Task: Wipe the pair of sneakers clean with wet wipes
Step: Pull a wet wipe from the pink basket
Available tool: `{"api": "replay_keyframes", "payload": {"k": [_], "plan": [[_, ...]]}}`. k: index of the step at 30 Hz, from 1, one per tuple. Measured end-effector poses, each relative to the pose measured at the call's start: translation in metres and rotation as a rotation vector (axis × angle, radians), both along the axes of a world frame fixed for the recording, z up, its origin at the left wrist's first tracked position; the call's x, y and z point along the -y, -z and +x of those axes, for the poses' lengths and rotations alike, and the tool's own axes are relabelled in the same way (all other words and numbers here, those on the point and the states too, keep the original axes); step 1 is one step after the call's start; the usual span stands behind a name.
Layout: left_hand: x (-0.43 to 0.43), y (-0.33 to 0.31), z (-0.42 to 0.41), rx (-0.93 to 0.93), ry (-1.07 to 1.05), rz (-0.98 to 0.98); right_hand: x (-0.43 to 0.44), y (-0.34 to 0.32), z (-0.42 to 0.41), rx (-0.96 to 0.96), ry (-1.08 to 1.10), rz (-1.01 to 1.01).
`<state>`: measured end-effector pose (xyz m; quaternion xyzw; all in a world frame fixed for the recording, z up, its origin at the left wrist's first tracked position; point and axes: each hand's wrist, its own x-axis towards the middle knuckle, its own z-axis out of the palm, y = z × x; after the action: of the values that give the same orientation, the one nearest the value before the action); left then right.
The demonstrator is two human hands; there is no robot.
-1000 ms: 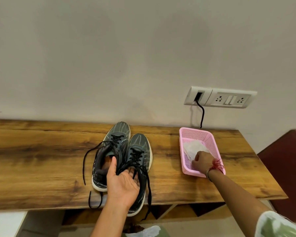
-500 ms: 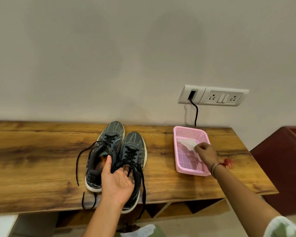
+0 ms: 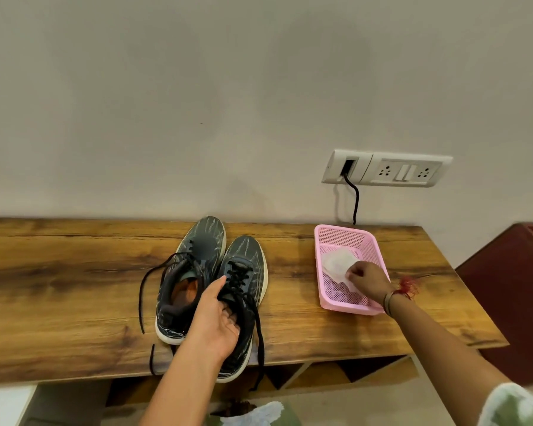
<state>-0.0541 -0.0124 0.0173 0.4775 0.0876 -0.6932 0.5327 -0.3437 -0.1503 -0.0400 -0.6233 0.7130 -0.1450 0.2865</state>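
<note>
Two dark grey sneakers with black laces stand side by side on the wooden bench (image 3: 74,287), toes to the wall. The left sneaker (image 3: 194,265) shows its orange insole. My left hand (image 3: 217,318) grips the heel opening of the right sneaker (image 3: 246,259), fingers inside it, thumb along the laces. A white wet wipe (image 3: 339,264) lies in the pink mesh basket (image 3: 345,238) on the bench's right part. My right hand (image 3: 368,279) pinches the wipe's near corner inside the basket.
A white socket panel (image 3: 388,169) on the wall has a black cable (image 3: 355,201) hanging down behind the basket. A dark red piece of furniture (image 3: 511,290) stands right of the bench. The right sneaker's heel overhangs the bench's front edge; laces dangle over it.
My right hand lifted a wipe a little, then came back down into the basket onto the wipe. My left hand stays on the right sneaker's heel.
</note>
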Motion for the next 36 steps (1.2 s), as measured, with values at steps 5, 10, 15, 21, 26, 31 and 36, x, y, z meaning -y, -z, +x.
{"api": "replay_keyframes", "payload": {"k": [5,10,15,21,26,31,36], "plan": [[-0.005,-0.018,0.003,-0.020,-0.001,-0.039,-0.005,0.000,0.001,0.076,0.016,-0.017],[-0.022,-0.026,0.002,-0.017,-0.052,-0.100,-0.005,0.003,0.003,0.057,0.049,-0.095],[-0.011,-0.029,-0.034,0.292,0.032,-0.180,-0.004,0.003,0.003,0.200,0.164,-0.159],[0.045,0.001,-0.109,1.451,0.610,-0.549,-0.003,0.003,-0.006,0.347,0.131,-0.060],[0.107,0.025,-0.132,2.075,0.935,-0.574,0.002,0.000,-0.011,0.436,0.136,-0.046],[0.124,0.041,-0.144,2.136,1.012,-0.758,0.007,0.000,-0.015,0.498,0.127,-0.017],[0.126,0.047,-0.155,2.123,0.959,-0.768,0.006,0.000,-0.013,0.496,0.105,-0.025]]}}
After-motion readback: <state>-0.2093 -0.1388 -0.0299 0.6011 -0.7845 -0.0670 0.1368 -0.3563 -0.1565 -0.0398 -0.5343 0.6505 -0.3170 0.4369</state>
